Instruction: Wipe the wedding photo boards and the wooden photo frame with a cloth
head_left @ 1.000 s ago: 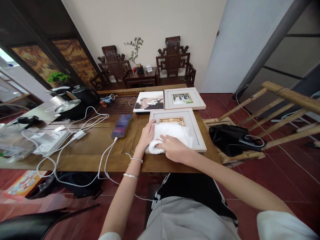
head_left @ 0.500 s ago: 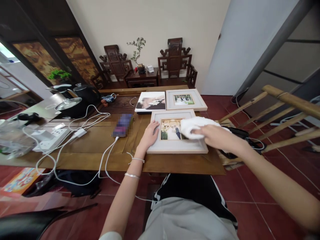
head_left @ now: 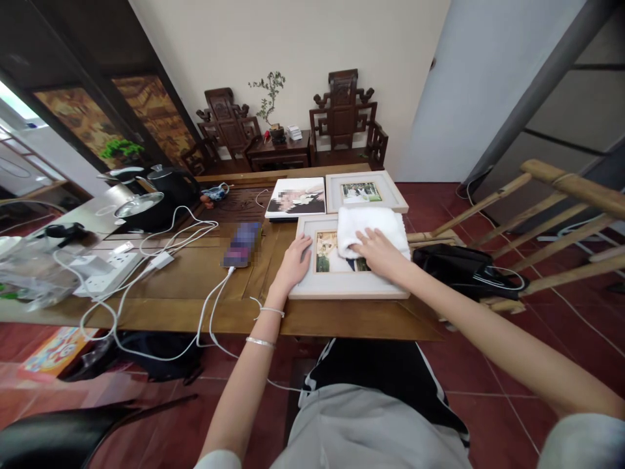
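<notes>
A white picture frame (head_left: pixel 342 284) lies flat on the wooden table (head_left: pixel 195 286) in front of me. My left hand (head_left: pixel 294 258) rests flat on the frame's left edge with its fingers stretched out. My right hand (head_left: pixel 377 253) presses a folded white cloth (head_left: pixel 372 225) onto the upper right part of the frame, fingers laid flat over the cloth. Part of the photo shows between my hands.
Behind it lie a second white frame (head_left: pixel 365 191) and an unframed print (head_left: pixel 297 197). A phone (head_left: pixel 241 244) on a white cable, a power strip (head_left: pixel 105 268) and a kettle (head_left: pixel 168 185) sit to the left. A black bag (head_left: pixel 459 268) rests on a bamboo chair at right.
My right hand carried the cloth from the frame's near left corner out to the right, then back onto its upper right part. The left hand stayed on the left edge.
</notes>
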Demonstrator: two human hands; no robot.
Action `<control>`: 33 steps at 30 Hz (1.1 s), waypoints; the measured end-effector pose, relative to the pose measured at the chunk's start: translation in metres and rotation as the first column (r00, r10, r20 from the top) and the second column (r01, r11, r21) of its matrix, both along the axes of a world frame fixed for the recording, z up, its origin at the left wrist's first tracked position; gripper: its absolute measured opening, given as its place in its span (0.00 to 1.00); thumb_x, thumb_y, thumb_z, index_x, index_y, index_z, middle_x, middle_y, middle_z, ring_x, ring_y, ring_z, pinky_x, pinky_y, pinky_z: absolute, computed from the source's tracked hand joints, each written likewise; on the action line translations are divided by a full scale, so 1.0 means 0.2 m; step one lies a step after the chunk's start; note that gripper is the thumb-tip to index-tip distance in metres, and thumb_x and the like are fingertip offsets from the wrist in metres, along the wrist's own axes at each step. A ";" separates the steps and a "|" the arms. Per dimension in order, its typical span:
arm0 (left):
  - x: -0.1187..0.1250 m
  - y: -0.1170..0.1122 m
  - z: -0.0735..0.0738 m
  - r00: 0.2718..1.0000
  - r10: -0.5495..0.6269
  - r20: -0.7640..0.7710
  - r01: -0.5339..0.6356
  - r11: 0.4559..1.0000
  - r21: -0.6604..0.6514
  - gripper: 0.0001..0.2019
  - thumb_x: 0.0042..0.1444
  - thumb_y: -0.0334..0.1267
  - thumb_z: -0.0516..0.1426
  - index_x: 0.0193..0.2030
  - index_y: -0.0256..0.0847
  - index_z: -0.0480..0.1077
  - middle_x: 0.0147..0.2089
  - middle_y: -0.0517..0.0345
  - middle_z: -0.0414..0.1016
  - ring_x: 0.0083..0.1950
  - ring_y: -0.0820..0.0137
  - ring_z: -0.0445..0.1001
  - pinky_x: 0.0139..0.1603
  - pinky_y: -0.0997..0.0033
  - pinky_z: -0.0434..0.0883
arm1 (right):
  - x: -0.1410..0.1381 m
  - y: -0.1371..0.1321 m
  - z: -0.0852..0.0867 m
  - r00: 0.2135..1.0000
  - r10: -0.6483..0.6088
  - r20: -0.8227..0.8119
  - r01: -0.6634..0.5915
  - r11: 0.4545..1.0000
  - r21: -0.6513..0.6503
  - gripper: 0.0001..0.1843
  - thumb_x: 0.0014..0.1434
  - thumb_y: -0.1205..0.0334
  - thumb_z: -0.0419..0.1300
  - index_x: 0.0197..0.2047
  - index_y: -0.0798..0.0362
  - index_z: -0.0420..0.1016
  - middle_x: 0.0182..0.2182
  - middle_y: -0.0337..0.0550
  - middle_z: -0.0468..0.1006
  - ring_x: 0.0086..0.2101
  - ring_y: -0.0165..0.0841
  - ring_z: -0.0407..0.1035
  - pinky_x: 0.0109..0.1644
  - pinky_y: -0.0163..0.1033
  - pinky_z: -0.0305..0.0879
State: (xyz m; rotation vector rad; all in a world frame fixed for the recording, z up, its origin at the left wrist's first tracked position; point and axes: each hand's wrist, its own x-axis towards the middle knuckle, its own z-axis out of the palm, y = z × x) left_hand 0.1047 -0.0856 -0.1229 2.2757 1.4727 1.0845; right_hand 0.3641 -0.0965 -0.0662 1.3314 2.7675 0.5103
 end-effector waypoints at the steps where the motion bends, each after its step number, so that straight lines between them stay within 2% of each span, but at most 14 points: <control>1: 0.00 0.00 0.00 1.000 0.002 0.002 -0.002 1.000 -0.003 0.19 0.61 0.29 0.52 0.57 0.38 0.72 0.62 0.46 0.73 0.70 0.58 0.63 0.71 0.48 0.60 | 0.00 -0.08 0.01 1.000 0.007 -0.002 -0.007 1.000 -0.030 0.27 0.57 0.79 0.50 0.57 0.58 0.73 0.57 0.62 0.71 0.56 0.51 0.65 0.59 0.53 0.57; 6: 0.01 0.00 0.01 1.000 0.013 0.002 -0.013 1.000 -0.012 0.19 0.61 0.29 0.51 0.57 0.36 0.72 0.62 0.45 0.72 0.70 0.57 0.63 0.71 0.49 0.60 | -0.01 -0.42 0.18 0.999 0.035 -0.027 -0.041 0.960 -0.277 0.30 0.53 0.81 0.50 0.56 0.54 0.74 0.45 0.56 0.78 0.44 0.44 0.73 0.44 0.42 0.63; 10: 0.01 -0.01 0.01 1.000 0.008 0.007 -0.008 1.000 -0.008 0.19 0.61 0.29 0.51 0.57 0.39 0.72 0.62 0.48 0.73 0.70 0.57 0.63 0.71 0.49 0.60 | -0.03 -0.54 0.28 0.994 0.059 -0.093 -0.091 0.920 -0.381 0.31 0.51 0.82 0.49 0.53 0.52 0.76 0.38 0.51 0.79 0.39 0.40 0.74 0.39 0.38 0.62; 13: 0.00 -0.01 0.01 1.000 -0.011 -0.001 0.011 1.000 -0.009 0.19 0.62 0.30 0.52 0.57 0.38 0.72 0.63 0.47 0.72 0.70 0.57 0.63 0.71 0.49 0.60 | -0.04 -0.47 0.24 0.993 0.021 -0.115 -0.064 0.923 -0.380 0.34 0.51 0.82 0.48 0.58 0.51 0.73 0.41 0.53 0.79 0.40 0.40 0.75 0.39 0.38 0.63; 15: 0.00 -0.01 0.01 1.000 -0.017 -0.014 0.017 1.000 -0.012 0.18 0.62 0.31 0.52 0.58 0.37 0.72 0.63 0.46 0.72 0.70 0.57 0.62 0.71 0.48 0.60 | -0.03 -0.36 0.18 0.989 0.011 -0.145 -0.060 0.940 -0.337 0.36 0.51 0.82 0.48 0.61 0.52 0.71 0.48 0.56 0.78 0.46 0.43 0.74 0.45 0.41 0.65; 18: -0.01 -0.01 0.01 0.999 -0.017 -0.032 0.017 1.000 -0.013 0.19 0.63 0.32 0.51 0.58 0.36 0.71 0.64 0.45 0.71 0.71 0.57 0.62 0.71 0.49 0.60 | 0.00 -0.12 0.06 0.979 0.075 -0.191 -0.115 0.971 -0.208 0.39 0.49 0.84 0.47 0.63 0.57 0.69 0.61 0.60 0.69 0.60 0.47 0.63 0.61 0.51 0.59; 20: -0.01 -0.01 0.01 0.999 -0.015 -0.044 0.014 1.000 -0.010 0.19 0.63 0.32 0.51 0.58 0.35 0.71 0.64 0.45 0.71 0.71 0.57 0.61 0.71 0.49 0.59 | 0.02 0.05 0.02 0.973 0.118 -0.199 -0.150 0.977 -0.154 0.38 0.49 0.85 0.47 0.63 0.59 0.68 0.65 0.60 0.64 0.65 0.48 0.56 0.65 0.54 0.54; 23: -0.01 -0.01 0.02 0.998 -0.018 -0.057 0.017 1.000 -0.017 0.19 0.63 0.32 0.51 0.59 0.34 0.71 0.64 0.44 0.71 0.71 0.57 0.62 0.71 0.49 0.59 | 0.02 0.25 0.00 0.976 0.099 -0.195 -0.119 0.988 -0.094 0.38 0.50 0.84 0.48 0.65 0.60 0.65 0.69 0.58 0.56 0.68 0.51 0.48 0.67 0.60 0.49; 25: -0.01 -0.01 0.02 0.998 -0.026 -0.055 0.024 0.999 -0.025 0.19 0.63 0.32 0.51 0.59 0.34 0.71 0.64 0.43 0.71 0.70 0.57 0.62 0.71 0.49 0.60 | 0.00 0.33 0.01 0.981 0.054 -0.188 -0.070 0.994 -0.079 0.37 0.52 0.82 0.50 0.66 0.58 0.63 0.71 0.56 0.54 0.69 0.54 0.44 0.67 0.65 0.46; 27: -0.02 -0.01 0.02 0.999 -0.025 -0.048 0.024 0.999 -0.024 0.19 0.63 0.32 0.51 0.58 0.35 0.71 0.64 0.44 0.71 0.70 0.57 0.62 0.71 0.49 0.60 | -0.03 0.35 0.02 0.983 0.015 -0.181 -0.031 0.996 -0.085 0.36 0.54 0.80 0.49 0.66 0.56 0.63 0.70 0.54 0.55 0.68 0.56 0.45 0.66 0.67 0.46; 29: -0.01 -0.01 0.01 0.999 -0.022 -0.040 0.021 1.000 -0.018 0.18 0.63 0.32 0.51 0.58 0.36 0.72 0.64 0.45 0.71 0.70 0.57 0.62 0.71 0.49 0.60 | -0.05 0.31 0.01 0.987 0.002 -0.159 -0.018 0.994 -0.103 0.36 0.55 0.81 0.48 0.66 0.56 0.65 0.70 0.52 0.57 0.68 0.55 0.47 0.65 0.67 0.48; 33: -0.01 -0.01 0.00 1.000 -0.015 -0.025 0.014 1.000 -0.006 0.18 0.62 0.31 0.51 0.57 0.34 0.72 0.63 0.43 0.71 0.70 0.57 0.62 0.71 0.50 0.60 | -0.07 0.04 0.03 0.995 0.023 -0.092 -0.039 0.984 -0.172 0.35 0.54 0.82 0.47 0.64 0.57 0.68 0.68 0.56 0.60 0.66 0.56 0.51 0.63 0.66 0.51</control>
